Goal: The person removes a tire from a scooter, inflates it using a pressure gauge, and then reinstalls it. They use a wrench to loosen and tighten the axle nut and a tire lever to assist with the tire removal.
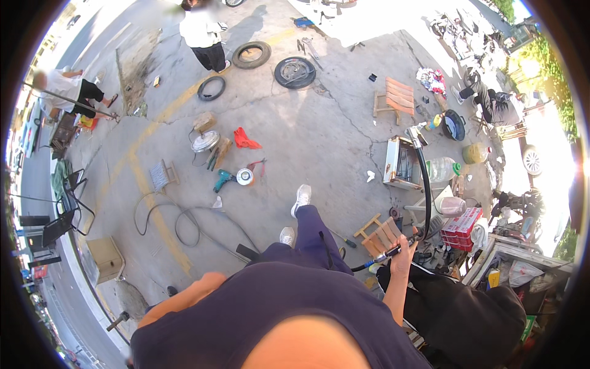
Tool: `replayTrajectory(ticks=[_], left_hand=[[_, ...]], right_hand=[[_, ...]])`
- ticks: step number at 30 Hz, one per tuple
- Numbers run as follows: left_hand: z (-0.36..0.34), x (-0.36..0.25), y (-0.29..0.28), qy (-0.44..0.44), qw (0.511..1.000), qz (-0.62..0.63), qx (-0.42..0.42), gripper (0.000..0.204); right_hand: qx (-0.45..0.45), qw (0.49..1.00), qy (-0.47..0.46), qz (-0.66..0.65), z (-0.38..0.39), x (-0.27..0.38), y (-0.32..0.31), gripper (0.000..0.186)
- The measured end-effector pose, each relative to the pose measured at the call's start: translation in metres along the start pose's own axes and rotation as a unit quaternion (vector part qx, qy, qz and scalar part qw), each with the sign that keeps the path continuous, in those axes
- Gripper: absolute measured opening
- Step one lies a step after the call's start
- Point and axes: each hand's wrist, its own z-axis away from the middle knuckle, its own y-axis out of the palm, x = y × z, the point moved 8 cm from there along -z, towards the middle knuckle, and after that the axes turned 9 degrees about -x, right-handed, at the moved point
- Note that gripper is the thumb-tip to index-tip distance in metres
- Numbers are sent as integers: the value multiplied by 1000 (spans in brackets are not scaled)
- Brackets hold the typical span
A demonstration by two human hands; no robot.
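My right hand [403, 253], at the lower right, is closed around a slim metal tool [386, 253] with a hose running from it. A thick black hose [425, 184] curves up beyond this hand towards an opened metal toolbox [401, 163]. Whether both hoses join at the tool, I cannot make out. Beside the tool sits a low slatted wooden stool [382, 237]. On the left, my left arm is bent against my body; only part of my left hand [212, 281] shows, its fingers hidden by my dark shirt.
A green drill [224, 179], a white-and-orange roll [245, 177] and a red cloth [246, 139] lie ahead. Looped cable [184, 227] crosses the ground on the left. Farther off are a wheel [295, 72], tyres [251, 55] and people. A red-and-white carton [461, 229] stands right.
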Motion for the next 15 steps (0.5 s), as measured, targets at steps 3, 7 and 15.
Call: replayTrajectory(ticks=[3, 7, 15], left_hand=[[41, 68, 51, -117, 982, 104, 107, 21], [59, 119, 38, -233, 948, 180, 122, 22], [37, 160, -81, -337, 898, 258, 112, 24]], right_hand=[[27, 999, 19, 37, -51, -16, 77, 58], [48, 994, 9, 102, -120, -37, 171, 58], [59, 985, 34, 157, -262, -79, 329, 63]])
